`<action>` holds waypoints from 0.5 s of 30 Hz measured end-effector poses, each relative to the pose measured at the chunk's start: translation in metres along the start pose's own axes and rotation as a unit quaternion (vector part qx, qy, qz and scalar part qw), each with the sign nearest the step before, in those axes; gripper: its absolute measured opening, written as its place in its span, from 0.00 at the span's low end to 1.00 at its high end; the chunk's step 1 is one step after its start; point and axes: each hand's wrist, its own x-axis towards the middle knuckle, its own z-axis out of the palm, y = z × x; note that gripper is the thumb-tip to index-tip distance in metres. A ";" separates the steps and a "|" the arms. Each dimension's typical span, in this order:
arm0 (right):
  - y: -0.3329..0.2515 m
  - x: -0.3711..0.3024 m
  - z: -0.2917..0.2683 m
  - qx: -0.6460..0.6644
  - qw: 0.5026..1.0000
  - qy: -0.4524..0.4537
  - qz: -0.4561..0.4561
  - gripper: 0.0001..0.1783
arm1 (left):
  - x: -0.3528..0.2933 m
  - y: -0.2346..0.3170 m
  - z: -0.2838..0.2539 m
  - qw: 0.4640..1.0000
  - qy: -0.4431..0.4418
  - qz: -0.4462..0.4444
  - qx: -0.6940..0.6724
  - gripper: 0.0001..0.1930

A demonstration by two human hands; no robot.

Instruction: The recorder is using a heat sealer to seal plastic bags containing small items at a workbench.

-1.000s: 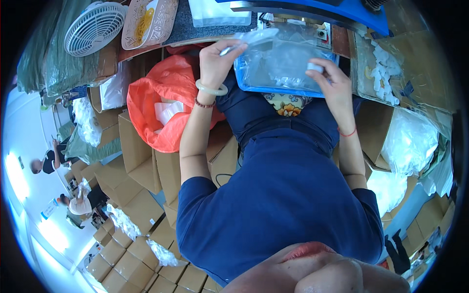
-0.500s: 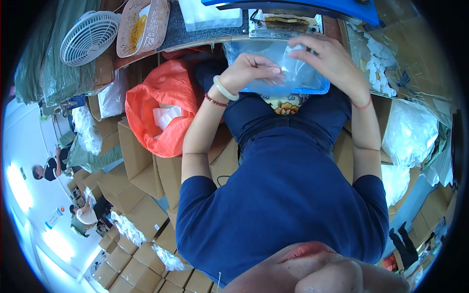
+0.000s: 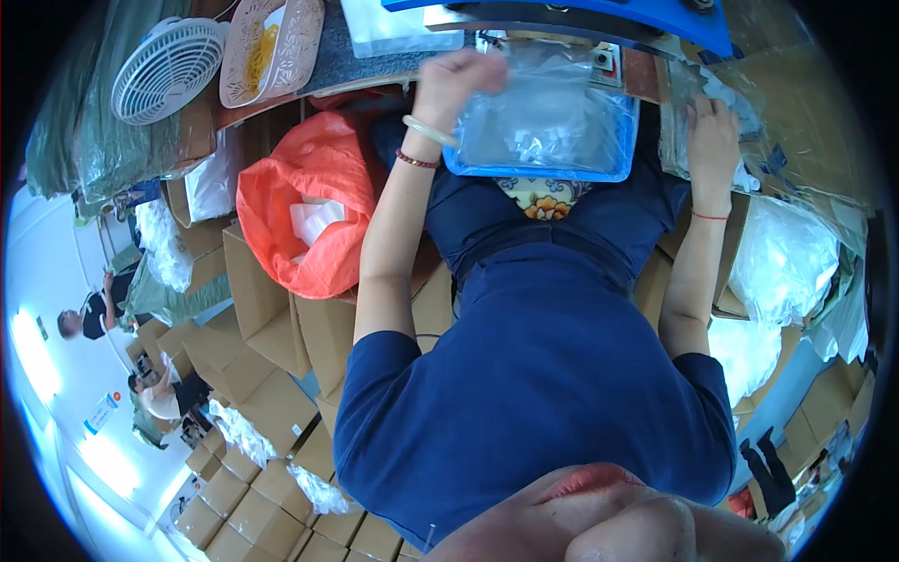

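Left hand (image 3: 456, 80) grip clenched on clear plastic bag (image 3: 548, 117) over blue tray (image 3: 524, 171), right hand (image 3: 714, 126) released, flat on plastic sheets (image 3: 684, 140)

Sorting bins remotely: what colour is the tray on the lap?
Blue tray, seen in the head view, with clear plastic bags inside.

Left hand (image 3: 457, 84) curled into a closed grip, wrist raised, forearm stretched forward, right hand (image 3: 714, 131) flat, fingers spread, palm down, arm extended
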 end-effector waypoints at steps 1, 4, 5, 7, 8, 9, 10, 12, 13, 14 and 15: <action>-0.004 -0.004 -0.005 0.003 1.000 -0.002 0.001 0.12 | 0.007 0.003 -0.012 0.990 0.115 0.061 0.057 0.15; -0.013 -0.007 -0.013 -0.046 0.994 -0.057 0.079 0.13 | 0.030 -0.033 -0.083 0.771 0.230 0.345 0.483 0.25; -0.002 -0.012 -0.006 -0.035 0.994 -0.080 0.066 0.13 | 0.021 -0.046 -0.077 0.771 0.168 0.322 0.523 0.29; 0.013 -0.018 0.000 -0.027 0.992 -0.103 0.066 0.13 | -0.002 -0.061 -0.055 0.764 0.089 0.310 0.559 0.37; 0.013 -0.021 -0.005 0.004 0.997 -0.054 0.049 0.13 | -0.016 -0.065 -0.055 0.750 0.116 0.301 0.577 0.29; 0.012 -0.024 -0.008 0.034 0.999 -0.005 0.031 0.13 | -0.015 -0.068 -0.063 0.739 0.137 0.323 0.576 0.24; 0.011 -0.025 -0.011 0.033 0.999 -0.006 0.033 0.13 | -0.013 -0.069 -0.070 0.727 0.159 0.344 0.573 0.20; 0.003 -0.021 -0.023 -0.080 0.993 -0.046 0.073 0.13 | -0.011 -0.059 -0.071 0.717 0.195 0.370 0.557 0.16; 0.007 -0.024 -0.020 -0.083 0.993 -0.046 0.071 0.13 | -0.006 -0.061 -0.073 0.719 0.200 0.366 0.556 0.16; 0.009 -0.024 -0.016 -0.083 0.993 -0.068 0.057 0.14 | -0.003 -0.059 -0.070 0.714 0.223 0.362 0.556 0.13; 0.013 -0.024 -0.013 -0.084 0.992 -0.090 0.043 0.14 | 0.000 -0.056 -0.067 0.715 0.226 0.362 0.554 0.13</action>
